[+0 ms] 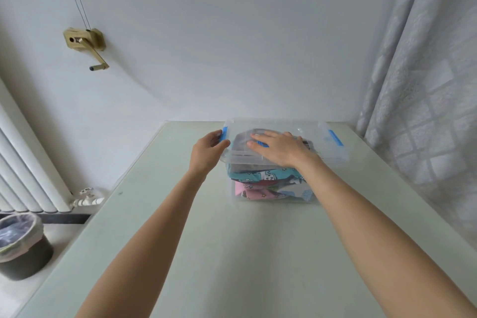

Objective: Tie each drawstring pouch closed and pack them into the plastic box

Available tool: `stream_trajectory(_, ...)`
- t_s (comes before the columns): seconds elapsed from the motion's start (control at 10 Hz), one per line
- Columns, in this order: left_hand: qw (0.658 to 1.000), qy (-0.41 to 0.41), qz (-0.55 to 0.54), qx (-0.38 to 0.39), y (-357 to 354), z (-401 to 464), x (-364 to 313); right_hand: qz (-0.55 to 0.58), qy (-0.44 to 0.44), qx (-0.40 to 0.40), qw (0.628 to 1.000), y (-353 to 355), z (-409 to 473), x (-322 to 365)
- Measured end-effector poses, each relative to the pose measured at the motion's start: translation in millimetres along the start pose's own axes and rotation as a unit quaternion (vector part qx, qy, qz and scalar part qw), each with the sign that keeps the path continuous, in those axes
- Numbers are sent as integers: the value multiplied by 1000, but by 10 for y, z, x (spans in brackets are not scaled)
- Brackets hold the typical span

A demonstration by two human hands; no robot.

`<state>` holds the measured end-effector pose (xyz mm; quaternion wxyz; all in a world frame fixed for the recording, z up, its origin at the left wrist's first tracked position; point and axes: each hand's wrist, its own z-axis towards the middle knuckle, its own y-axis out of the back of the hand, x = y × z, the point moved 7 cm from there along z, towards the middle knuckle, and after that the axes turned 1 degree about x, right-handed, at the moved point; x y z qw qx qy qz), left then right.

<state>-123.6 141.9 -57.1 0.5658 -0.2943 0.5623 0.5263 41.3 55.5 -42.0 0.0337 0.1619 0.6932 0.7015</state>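
A clear plastic box (333,157) stands at the far middle of the table, its clear lid (313,128) lying on top. Through the front wall I see several patterned pouches (265,183) stacked inside, teal, pink and grey. My left hand (207,148) grips the blue latch (225,134) at the box's left end. My right hand (280,147) lies flat on the lid, palm down with fingers spread. A second blue latch (335,138) at the right end stands free.
The pale green table (232,253) ends at the white wall behind the box. A grey curtain (426,111) hangs close on the right. Left of the table are a white radiator (23,168) and a lined bin (22,248) on the floor.
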Motion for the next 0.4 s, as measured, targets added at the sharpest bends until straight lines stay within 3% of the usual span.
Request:
stream_trajectory(0.1,1000,-1,1,4,-68,42,10,-4,8,-32,999,67,30,-26)
stream_trajectory(0.2,1000,1,-17,15,-139,96,16,1,44,-180,983,224,24,-35)
stream_trajectory(0.3,999,-15,27,-6,-100,132,8,52,105,-327,938,314,-135,-8)
stream_trajectory(0.4,993,-70,51,-82,46,58,-82,151,106,-440,879,450,-357,-54)
